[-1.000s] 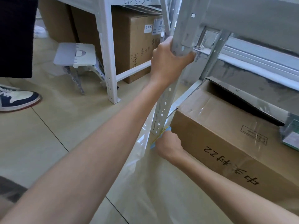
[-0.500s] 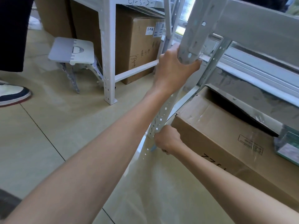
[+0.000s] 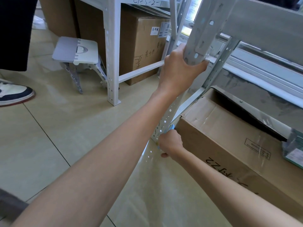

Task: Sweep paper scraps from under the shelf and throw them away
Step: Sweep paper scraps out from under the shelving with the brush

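My left hand [image 3: 178, 71] is wrapped around the grey perforated post [image 3: 201, 30] of the metal shelf, well above the floor. My right hand [image 3: 170, 144] is low down at the foot of that post, between it and a cardboard box [image 3: 229, 136] on the bottom level. Its fingers are closed on a small blue object [image 3: 171, 127] that is mostly hidden by the hand and post. No paper scraps are visible, and the space under the shelf is hidden by the box and my arms.
A second white shelf [image 3: 112, 63] with a taped cardboard box [image 3: 144, 46] stands behind. A grey folding stool [image 3: 75, 51] sits to its left. Another person's shoe [image 3: 14, 94] and dark trouser leg are at the left edge. Beige tiled floor [image 3: 49, 136] lies on the left.
My left hand keeps its grip on the post. My right hand stays at the post's foot, lifting slightly and then dropping back with the blue object.
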The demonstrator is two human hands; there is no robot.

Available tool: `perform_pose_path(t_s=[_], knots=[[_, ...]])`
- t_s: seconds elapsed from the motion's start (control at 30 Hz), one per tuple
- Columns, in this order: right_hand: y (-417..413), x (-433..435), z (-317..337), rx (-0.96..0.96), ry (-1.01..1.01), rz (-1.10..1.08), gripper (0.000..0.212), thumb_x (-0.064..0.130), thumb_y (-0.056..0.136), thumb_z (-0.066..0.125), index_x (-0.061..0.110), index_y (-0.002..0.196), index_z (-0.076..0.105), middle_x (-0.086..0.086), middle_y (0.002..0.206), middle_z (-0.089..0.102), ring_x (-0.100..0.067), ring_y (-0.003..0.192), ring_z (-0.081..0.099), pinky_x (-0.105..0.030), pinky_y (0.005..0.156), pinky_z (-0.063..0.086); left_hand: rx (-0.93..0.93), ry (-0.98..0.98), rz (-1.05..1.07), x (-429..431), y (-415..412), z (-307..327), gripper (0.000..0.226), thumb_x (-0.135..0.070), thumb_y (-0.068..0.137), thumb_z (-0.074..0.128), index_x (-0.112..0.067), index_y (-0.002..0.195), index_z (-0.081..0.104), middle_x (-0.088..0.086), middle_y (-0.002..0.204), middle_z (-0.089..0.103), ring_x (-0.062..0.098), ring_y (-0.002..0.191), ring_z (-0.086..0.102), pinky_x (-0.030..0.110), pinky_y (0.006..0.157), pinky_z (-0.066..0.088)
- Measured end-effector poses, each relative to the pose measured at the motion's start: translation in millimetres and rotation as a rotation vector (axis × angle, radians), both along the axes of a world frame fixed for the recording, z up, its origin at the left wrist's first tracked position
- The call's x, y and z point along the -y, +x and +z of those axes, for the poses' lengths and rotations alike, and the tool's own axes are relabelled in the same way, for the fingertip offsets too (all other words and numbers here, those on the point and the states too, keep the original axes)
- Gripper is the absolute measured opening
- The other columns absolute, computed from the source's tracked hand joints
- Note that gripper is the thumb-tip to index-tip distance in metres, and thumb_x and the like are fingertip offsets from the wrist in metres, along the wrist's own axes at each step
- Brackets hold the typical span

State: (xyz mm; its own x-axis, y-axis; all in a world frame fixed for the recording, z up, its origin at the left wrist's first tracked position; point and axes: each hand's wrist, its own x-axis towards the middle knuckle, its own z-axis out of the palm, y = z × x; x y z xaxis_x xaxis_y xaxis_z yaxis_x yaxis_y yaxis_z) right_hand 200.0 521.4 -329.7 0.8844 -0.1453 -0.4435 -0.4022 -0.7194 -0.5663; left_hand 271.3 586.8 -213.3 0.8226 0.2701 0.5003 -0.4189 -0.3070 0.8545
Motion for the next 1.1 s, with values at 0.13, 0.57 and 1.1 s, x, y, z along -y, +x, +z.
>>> perform_pose_path(t_s=[0.13, 0.57, 1.1], knots=[[2.1, 0.3, -0.7, 0.056, -0.020, 0.021, 0.021, -0.003, 0.087, 0.038, 0.004, 0.069, 0.046, -0.011, 0.092, 0.051, -0.033, 0.059, 0.059, -0.023, 0.033, 0.040, 0.002, 0.001, 0.012, 0.9, 0.3, -0.6, 0.036, -0.039, 0.073, 0.080, -0.020, 0.101, 0.067, -0.013, 0.087, 0.070, 0.002, 0.078, 0.065, 0.024, 0.067, 0.057], [21.1, -7.5, -3.4, 0.175, -0.229, 0.151, 0.012, -0.003, 0.085, 0.047, 0.007, 0.080, 0.049, -0.007, 0.087, 0.049, -0.035, 0.087, 0.063, -0.045, 0.072, 0.059, 0.029, 0.012, 0.038, 2.6, 0.9, -3.2, 0.037, -0.041, 0.075, 0.079, -0.020, 0.102, 0.065, -0.015, 0.087, 0.069, 0.000, 0.077, 0.064, 0.024, 0.067, 0.057], [24.6, 8.2, -18.9, 0.216, -0.152, 0.067, 0.016, 0.000, 0.082, 0.043, 0.004, 0.085, 0.058, -0.013, 0.097, 0.061, -0.040, 0.083, 0.064, -0.047, 0.074, 0.059, 0.037, 0.012, 0.065, 4.6, 4.2, -6.1, 0.040, -0.047, 0.072, 0.077, -0.022, 0.099, 0.065, -0.014, 0.085, 0.069, 0.006, 0.078, 0.066, 0.032, 0.068, 0.058]])
